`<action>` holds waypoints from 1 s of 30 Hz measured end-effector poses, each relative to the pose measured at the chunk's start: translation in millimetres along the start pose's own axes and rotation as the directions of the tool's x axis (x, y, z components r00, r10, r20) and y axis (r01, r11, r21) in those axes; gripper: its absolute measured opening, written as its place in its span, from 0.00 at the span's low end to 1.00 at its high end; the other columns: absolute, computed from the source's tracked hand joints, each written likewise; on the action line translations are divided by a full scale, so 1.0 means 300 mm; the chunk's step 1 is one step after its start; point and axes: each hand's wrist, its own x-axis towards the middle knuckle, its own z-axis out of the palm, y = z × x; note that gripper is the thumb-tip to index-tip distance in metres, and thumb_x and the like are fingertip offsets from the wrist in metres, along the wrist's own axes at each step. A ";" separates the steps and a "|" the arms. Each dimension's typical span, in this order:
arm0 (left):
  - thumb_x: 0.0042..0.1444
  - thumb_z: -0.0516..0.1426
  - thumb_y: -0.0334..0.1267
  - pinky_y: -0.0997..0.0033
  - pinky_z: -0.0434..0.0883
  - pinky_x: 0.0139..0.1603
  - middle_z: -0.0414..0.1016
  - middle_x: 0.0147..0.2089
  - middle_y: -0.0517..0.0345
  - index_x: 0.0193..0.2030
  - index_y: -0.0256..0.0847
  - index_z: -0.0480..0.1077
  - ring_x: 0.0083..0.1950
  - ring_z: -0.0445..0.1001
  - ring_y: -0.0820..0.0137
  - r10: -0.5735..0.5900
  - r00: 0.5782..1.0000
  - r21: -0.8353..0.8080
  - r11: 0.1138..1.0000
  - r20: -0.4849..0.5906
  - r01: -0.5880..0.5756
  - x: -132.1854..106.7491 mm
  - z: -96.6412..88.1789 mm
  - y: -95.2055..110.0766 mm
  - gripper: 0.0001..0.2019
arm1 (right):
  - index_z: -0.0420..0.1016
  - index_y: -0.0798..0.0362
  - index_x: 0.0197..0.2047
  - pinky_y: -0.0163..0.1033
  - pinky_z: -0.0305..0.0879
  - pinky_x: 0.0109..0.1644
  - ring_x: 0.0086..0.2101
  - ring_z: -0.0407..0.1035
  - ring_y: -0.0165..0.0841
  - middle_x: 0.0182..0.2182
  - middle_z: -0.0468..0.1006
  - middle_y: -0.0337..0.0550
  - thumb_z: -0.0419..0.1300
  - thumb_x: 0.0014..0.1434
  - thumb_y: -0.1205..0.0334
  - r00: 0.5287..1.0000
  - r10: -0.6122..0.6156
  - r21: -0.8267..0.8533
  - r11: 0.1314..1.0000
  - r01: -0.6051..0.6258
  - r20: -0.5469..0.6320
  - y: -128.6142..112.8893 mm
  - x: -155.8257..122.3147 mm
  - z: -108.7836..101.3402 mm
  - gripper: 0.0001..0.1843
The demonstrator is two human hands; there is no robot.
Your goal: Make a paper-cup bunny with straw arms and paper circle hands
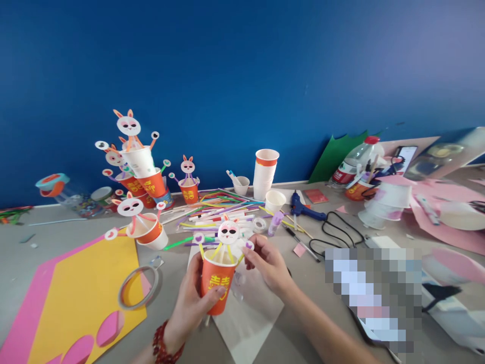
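Note:
My left hand [187, 298] is wrapped round a red paper cup [220, 269] with yellow characters, held upright over a white sheet [250, 328]. A white paper rabbit head [228, 232] with orange ears stands above the cup's rim. Yellow stems hold a paper disc with a purple heart [198, 238] on the left side and a matching disc [249, 244] on the right. The fingers of my right hand [267, 263] are pinched at the right disc.
Several similar rabbit cups [151, 230] stand at left and behind. Coloured sticks [223, 205] lie scattered mid-table. A blue glue gun [303, 208] with a black cord, stacked white cups [263, 177], a tape roll [138, 287] and yellow paper [87, 298] lie around. A blue wall stands behind.

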 end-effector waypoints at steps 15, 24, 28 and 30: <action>0.47 0.66 0.47 0.64 0.75 0.50 0.73 0.56 0.46 0.58 0.41 0.63 0.53 0.75 0.55 0.019 1.000 0.007 1.000 -0.024 -0.019 -0.003 -0.001 -0.011 0.32 | 0.63 0.51 0.28 0.32 0.64 0.27 0.22 0.64 0.27 0.20 0.68 0.33 0.64 0.56 0.44 1.000 -0.010 0.051 0.999 0.010 0.000 0.002 -0.001 -0.001 0.22; 0.48 0.67 0.45 0.63 0.75 0.50 0.73 0.57 0.45 0.58 0.41 0.64 0.53 0.75 0.55 0.029 0.999 0.034 0.999 0.038 -0.030 0.002 -0.019 -0.019 0.31 | 0.64 0.51 0.27 0.33 0.64 0.26 0.21 0.64 0.27 0.19 0.69 0.33 0.64 0.55 0.42 1.000 -0.006 0.061 0.998 0.008 -0.025 0.000 -0.005 0.004 0.22; 0.47 0.67 0.46 0.64 0.75 0.50 0.73 0.57 0.47 0.58 0.42 0.64 0.54 0.75 0.55 0.020 1.000 0.014 1.000 0.002 -0.020 0.000 -0.015 -0.017 0.32 | 0.64 0.51 0.27 0.33 0.64 0.27 0.21 0.64 0.27 0.20 0.69 0.34 0.63 0.58 0.44 1.000 -0.016 0.088 0.996 0.018 -0.024 0.008 -0.005 0.001 0.21; 0.48 0.66 0.45 0.64 0.75 0.50 0.73 0.57 0.47 0.58 0.43 0.63 0.54 0.75 0.55 0.030 0.999 0.027 0.999 0.030 -0.030 0.001 -0.017 -0.016 0.32 | 0.64 0.51 0.27 0.33 0.64 0.27 0.21 0.64 0.27 0.19 0.69 0.33 0.62 0.59 0.45 0.999 -0.028 0.089 0.996 0.030 -0.031 0.014 -0.004 0.000 0.20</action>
